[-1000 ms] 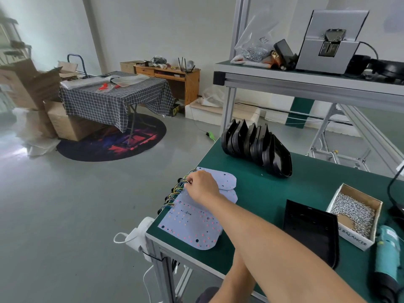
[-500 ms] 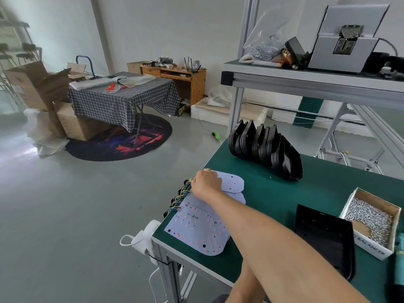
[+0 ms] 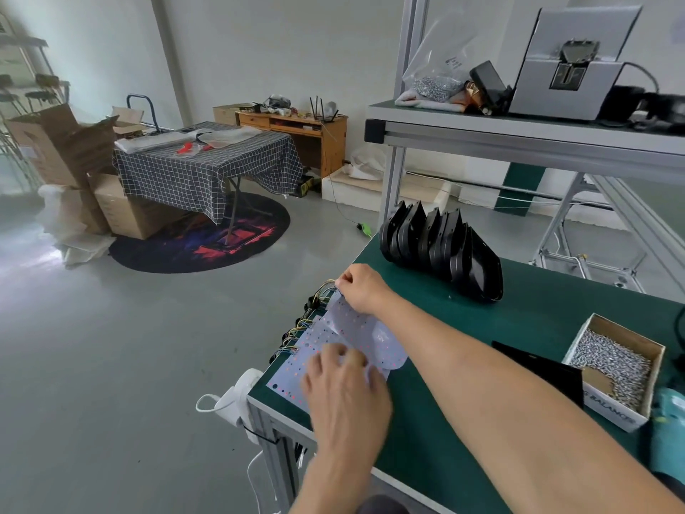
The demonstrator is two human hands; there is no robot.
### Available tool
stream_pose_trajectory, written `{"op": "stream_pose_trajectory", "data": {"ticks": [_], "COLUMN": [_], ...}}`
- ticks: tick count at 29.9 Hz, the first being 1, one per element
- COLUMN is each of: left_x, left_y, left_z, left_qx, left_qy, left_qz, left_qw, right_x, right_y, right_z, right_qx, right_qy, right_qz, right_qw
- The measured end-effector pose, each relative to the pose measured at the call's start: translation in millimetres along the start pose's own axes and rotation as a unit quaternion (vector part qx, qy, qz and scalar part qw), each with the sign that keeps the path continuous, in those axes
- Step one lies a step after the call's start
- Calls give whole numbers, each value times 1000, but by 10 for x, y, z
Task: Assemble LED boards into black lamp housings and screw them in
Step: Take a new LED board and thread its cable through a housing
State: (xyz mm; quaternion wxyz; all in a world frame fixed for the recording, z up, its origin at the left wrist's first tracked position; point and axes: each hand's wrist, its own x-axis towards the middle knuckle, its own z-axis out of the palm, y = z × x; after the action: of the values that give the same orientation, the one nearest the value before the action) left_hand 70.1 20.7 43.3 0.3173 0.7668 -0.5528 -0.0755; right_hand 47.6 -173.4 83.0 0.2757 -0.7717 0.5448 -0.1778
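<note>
Boards [image 3: 326, 350] lie stacked at the counter [image 3: 426, 413] near-left corner, wires over the edge. The right hand [image 3: 361, 289] pinches the top board's far end, lifting it, probably to peel one off; the left hand [image 3: 343, 393] rests flat-fingered on the stack, steadying it. Housings [image 3: 441, 250] wait behind.

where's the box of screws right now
In the head view, the box of screws sits on the green table's right side, beside the flat black housing.

Right hand [image 3: 361, 289] reaching forward, fingers curled in a pinch, left hand [image 3: 343, 393] flat, fingers spread
</note>
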Motion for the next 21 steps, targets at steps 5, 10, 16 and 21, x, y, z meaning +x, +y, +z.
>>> {"op": "stream_pose_trajectory", "data": {"ticks": [5,10,16,21], "left_x": [210,254,641,1240], "left_y": [-367,-350,-326,-347], "left_z": [-29,9,-181,-257], "left_qx": [114,157,-70,-41], "left_qy": [-57,-112,59,-28], "left_qz": [9,24,-87,-109], "left_qw": [992,981,992,993], "right_x": [-15,-66,-324,-600], "right_y": [39,-42,-212,-306], "right_z": [-153,-444,-936,-1227], "right_qx": [51,153,245,313], "right_qy": [17,57,88,89], "right_qz": [-16,-34,-86,-129], "right_qw": [998,986,962,937]}}
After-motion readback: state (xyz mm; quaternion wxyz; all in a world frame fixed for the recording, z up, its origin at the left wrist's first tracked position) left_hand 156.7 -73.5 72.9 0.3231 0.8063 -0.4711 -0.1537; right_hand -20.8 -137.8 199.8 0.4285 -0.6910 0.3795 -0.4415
